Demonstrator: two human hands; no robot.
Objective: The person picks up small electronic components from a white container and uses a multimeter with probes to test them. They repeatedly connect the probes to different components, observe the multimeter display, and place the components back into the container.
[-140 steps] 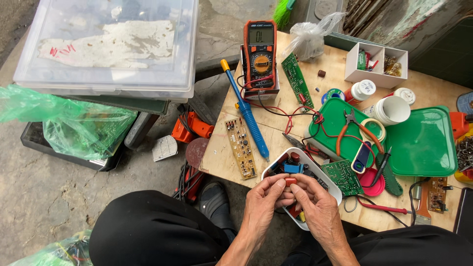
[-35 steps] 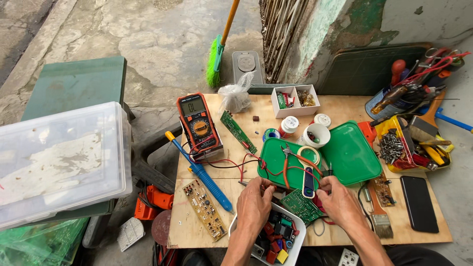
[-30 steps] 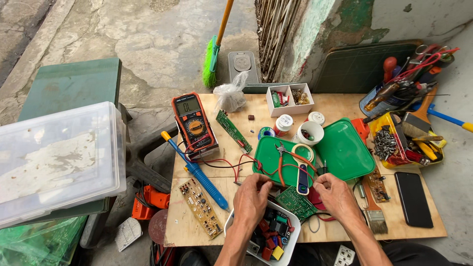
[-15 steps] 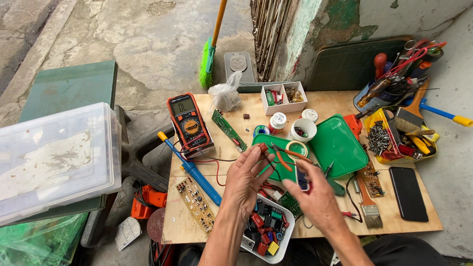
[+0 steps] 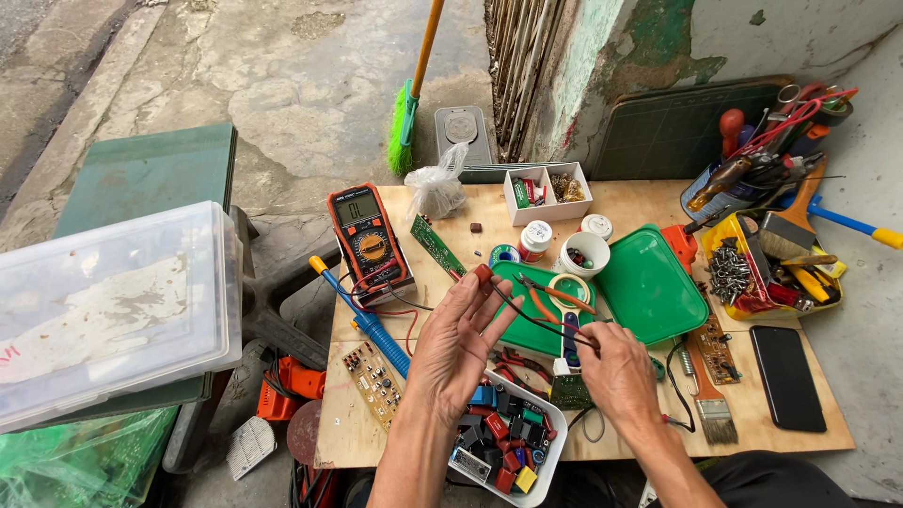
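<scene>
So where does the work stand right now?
Done: a small red part is pinched in the left hand. In hand: the right hand holds a black lead running up to it. Left: the white tray is full of similar parts; the multimeter stands beside.

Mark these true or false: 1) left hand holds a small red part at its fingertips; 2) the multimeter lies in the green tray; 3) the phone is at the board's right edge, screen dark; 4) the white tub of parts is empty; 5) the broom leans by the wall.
1) True: the left hand pinches a small red part with a dark lead running to the right hand.
2) False: the multimeter lies on the wooden board, left of the green tray.
3) True: the phone lies there, dark.
4) False: the white tub holds red, blue and black parts.
5) True: the broom stands near the wall.
</scene>
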